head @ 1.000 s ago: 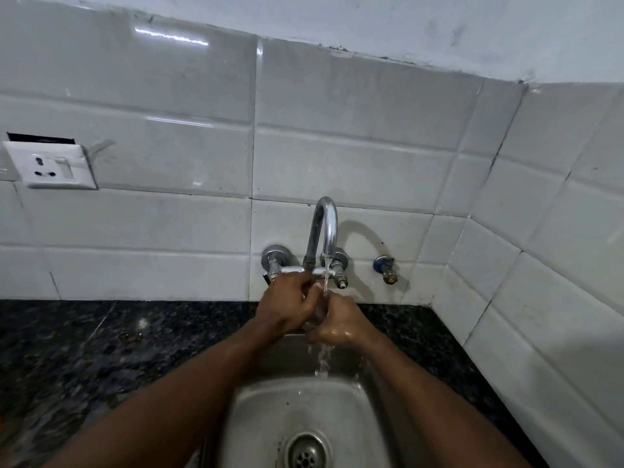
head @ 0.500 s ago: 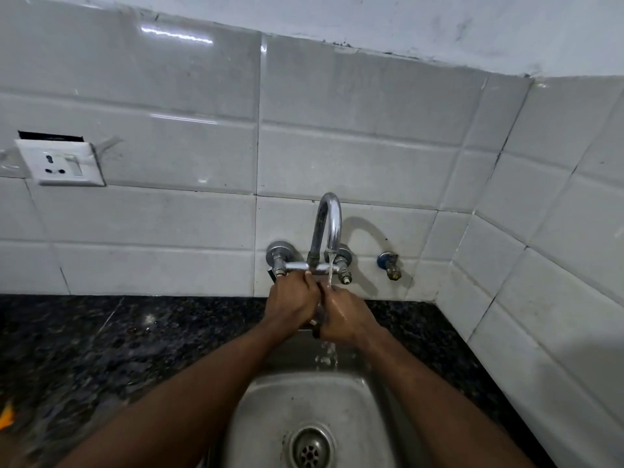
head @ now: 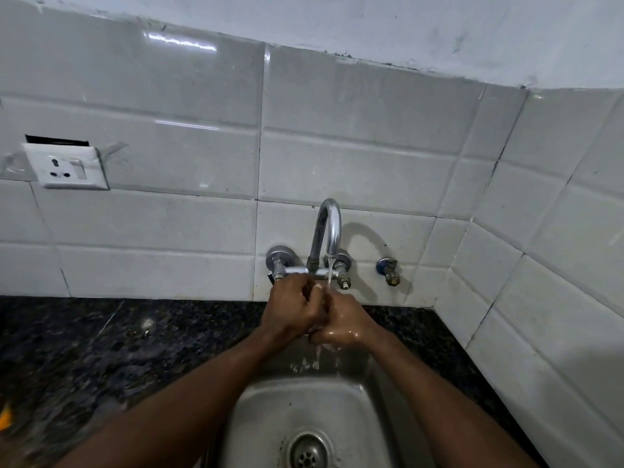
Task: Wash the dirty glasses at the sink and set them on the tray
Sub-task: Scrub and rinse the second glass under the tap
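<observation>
My left hand [head: 293, 309] and my right hand [head: 347, 324] are pressed together over the steel sink [head: 266, 417], right under the curved tap [head: 329, 228]. A thin stream of water [head: 329, 273] falls onto them and drips into the basin. Between the hands sits a small clear glass [head: 329, 347]. It is almost fully hidden, and only pale bits show above and below my fingers. Both hands are closed around it and wet. No tray and no other glasses are in view.
Dark speckled counter [head: 101, 349] runs left of the sink, with a narrow strip on the right against the tiled side wall [head: 540, 298]. The drain [head: 307, 452] lies below. A wall socket [head: 66, 167] is at left, a spare valve [head: 388, 270] right of the tap.
My hands have stayed under the running water and turned slightly against each other. The view has shifted a little, so the tap sits a bit more to the right.
</observation>
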Tool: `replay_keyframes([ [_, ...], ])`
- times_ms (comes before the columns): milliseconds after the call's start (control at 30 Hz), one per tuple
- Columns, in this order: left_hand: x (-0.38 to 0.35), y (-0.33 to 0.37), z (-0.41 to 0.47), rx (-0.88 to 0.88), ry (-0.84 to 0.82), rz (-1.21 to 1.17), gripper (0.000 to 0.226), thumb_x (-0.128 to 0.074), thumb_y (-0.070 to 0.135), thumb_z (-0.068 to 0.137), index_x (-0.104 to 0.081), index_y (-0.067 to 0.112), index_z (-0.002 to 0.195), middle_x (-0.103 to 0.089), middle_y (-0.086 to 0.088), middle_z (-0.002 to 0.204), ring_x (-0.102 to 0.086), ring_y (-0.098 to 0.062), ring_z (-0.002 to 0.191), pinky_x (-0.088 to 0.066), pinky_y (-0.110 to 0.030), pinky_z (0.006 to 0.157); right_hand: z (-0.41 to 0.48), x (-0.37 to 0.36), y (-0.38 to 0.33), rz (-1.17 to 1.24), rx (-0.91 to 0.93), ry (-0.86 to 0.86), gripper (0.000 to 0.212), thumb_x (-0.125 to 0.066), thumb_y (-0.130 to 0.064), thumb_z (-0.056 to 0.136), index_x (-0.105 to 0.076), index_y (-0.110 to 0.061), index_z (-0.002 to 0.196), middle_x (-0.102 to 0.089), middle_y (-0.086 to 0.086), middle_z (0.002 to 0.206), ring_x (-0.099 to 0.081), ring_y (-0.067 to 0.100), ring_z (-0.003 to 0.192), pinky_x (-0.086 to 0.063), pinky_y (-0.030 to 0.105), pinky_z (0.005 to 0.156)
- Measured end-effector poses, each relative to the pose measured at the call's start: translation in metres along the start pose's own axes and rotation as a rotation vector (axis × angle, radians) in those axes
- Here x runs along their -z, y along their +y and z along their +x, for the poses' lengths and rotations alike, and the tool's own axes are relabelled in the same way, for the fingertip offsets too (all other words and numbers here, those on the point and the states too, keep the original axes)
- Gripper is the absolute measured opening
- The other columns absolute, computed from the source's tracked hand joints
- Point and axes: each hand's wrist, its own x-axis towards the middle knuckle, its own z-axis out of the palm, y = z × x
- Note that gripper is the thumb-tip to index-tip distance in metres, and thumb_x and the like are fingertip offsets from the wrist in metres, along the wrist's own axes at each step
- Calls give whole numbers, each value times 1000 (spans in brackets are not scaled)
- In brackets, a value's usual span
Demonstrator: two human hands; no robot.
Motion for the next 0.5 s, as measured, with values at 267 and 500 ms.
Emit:
replay_keyframes([
  [267, -8, 15, 14, 254, -68, 90, 61, -33, 54, 100, -70, 10, 81, -70, -10, 80, -63, -22, 72, -50, -32, 72, 0, -13, -5, 140, -53, 115, 91, -84, -24, 68, -33, -24, 143, -72, 6, 108, -69, 17, 90, -57, 28, 81],
  [500, -3, 3, 2, 1130, -275, -854, 84, -26, 73, 94, -67, 2, 114, -72, -24, 105, -68, -38, 98, -53, -51, 94, 4, -18, -10, 547, -145, 457, 77, -88, -18, 68, -42, -32, 129, -65, -8, 102, -63, 0, 82, -47, 8, 60],
])
